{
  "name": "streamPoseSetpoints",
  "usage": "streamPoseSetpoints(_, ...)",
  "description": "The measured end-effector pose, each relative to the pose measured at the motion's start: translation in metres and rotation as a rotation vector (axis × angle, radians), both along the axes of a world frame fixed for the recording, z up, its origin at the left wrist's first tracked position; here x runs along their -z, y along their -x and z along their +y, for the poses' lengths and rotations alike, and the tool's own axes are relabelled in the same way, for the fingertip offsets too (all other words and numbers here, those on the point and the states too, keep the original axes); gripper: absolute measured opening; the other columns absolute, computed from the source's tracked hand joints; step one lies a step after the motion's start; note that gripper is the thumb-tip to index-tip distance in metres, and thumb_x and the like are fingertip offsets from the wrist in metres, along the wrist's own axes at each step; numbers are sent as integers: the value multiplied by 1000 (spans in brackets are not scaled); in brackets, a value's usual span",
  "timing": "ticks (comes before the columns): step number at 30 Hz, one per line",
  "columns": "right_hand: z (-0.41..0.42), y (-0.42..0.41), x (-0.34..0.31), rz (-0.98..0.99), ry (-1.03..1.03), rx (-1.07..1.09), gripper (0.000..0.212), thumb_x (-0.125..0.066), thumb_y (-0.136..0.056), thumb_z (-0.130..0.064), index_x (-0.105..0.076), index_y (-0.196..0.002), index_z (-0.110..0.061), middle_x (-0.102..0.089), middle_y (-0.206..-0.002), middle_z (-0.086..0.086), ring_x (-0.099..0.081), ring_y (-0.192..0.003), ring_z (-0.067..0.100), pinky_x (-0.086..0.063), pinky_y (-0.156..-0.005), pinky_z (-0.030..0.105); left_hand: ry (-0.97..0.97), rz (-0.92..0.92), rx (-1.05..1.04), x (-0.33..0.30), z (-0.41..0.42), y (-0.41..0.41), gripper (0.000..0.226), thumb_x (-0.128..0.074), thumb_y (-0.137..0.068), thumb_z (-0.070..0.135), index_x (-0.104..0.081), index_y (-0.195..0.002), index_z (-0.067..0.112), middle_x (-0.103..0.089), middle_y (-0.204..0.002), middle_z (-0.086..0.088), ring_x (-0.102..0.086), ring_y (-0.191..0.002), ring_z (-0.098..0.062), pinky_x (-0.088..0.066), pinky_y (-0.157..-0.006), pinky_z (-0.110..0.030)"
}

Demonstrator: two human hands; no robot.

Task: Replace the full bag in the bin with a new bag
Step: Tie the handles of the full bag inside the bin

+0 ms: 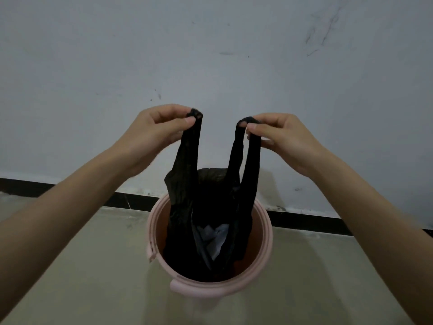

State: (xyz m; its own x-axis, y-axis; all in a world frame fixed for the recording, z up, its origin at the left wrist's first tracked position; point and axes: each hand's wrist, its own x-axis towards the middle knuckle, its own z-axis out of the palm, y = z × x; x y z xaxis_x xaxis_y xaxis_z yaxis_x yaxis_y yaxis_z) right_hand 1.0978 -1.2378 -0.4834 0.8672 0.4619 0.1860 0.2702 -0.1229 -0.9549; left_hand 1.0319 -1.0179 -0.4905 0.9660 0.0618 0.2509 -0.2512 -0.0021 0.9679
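lifting the black bag (210, 219) out of the pink bin (264, 249): left hand (150, 137) and right hand (285, 141) fingers pinch one handle each. pull straight up, both sides level.

Left hand (152, 130), right hand (281, 139) pinch black bag (206, 207) handles above pink bin (264, 249); paper inside bag

A dim, scuffed grey-white wall (210, 55) met a beige floor (93, 266) along a black baseboard (304, 219), with dark scratch marks high on the right.
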Motion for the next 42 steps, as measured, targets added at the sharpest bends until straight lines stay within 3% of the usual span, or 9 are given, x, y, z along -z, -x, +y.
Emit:
streamPoseSetpoints(7,5,18,57,-30,176,10,23,-60,-86,-10,-66,-107,-5,-64,-116,4,-59,-103,5,-44,-97,17,52,135,59,63,-24,13,19,-57,-84,6,-60,-98,19,-69,-93,-6,-70,-84,-14,-56,-74,-21)
streamPoseSetpoints(13,18,26,51,-347,314,16,10,-62,-85,-21,-69,-86,-28,-54,-119,-6,-44,-122,14,-34,-101,25,-383,31,22,65,-35,6,46,-80,-66,25,-56,-105,29,-63,-94,11,-64,-84,-2,-52,-76,-15)
streamPoseSetpoints(17,28,30,51,-469,304,20,17,-59,-84,-26,-72,-91,-18,-55,-119,-5,-47,-118,10,-33,-98,15,-478,-91,-8,64,-44,-2,14,-60,-82,20,-61,-90,32,-67,-81,19,-65,-78,-8,-52,-75,-27)
streamPoseSetpoints(20,17,24,62,-223,31,51,29,-66,-80,-21,-58,-107,-25,-59,-117,-6,-53,-117,8,-43,-102,28,-452,-58,-1,67,-35,-4,20,-50,-90,17,-61,-86,34,-71,-73,16,-67,-77,-6,-53,-76,-33)
streamPoseSetpoints(23,18,21,86,-14,162,-142,55,-73,-75,-14,-48,-124,-19,-59,-125,2,-53,-120,8,-42,-101,24,-382,2,13,66,-31,-6,9,-49,-91,19,-57,-89,23,-68,-78,-15,-62,-69,-27,-49,-69,-38)
streamPoseSetpoints(27,27,18,103,28,173,-191,16,-63,-82,-8,-63,-96,0,-69,-97,18,-63,-87,13,-50,-88,35,-257,151,228,60,-24,-1,15,-52,-86,18,-65,-88,11,-68,-79,-2,-63,-72,-10,-51,-63,-13)
streamPoseSetpoints(30,24,14,96,85,186,-234,10,-55,-86,2,-62,-91,-2,-64,-78,6,-60,-69,2,-48,-73,16,-401,209,375,60,-10,3,13,-61,-77,20,-71,-83,13,-70,-81,4,-64,-79,-1,-48,-71,-10)
streamPoseSetpoints(37,24,14,89,123,253,-190,9,-61,-84,-8,-65,-89,-3,-70,-78,15,-65,-77,20,-52,-83,32,-704,-151,-15,82,-12,-4,29,-71,-70,0,-64,-87,22,-63,-73,9,-61,-77,-7,-52,-66,-15)
streamPoseSetpoints(42,28,16,93,257,141,-93,12,-62,-84,-8,-64,-91,2,-67,-72,13,-62,-69,21,-48,-79,33,-1063,-455,-161,96,-14,-10,14,-57,-73,16,-65,-85,14,-60,-82,-2,-50,-76,-10,-46,-61,-28)
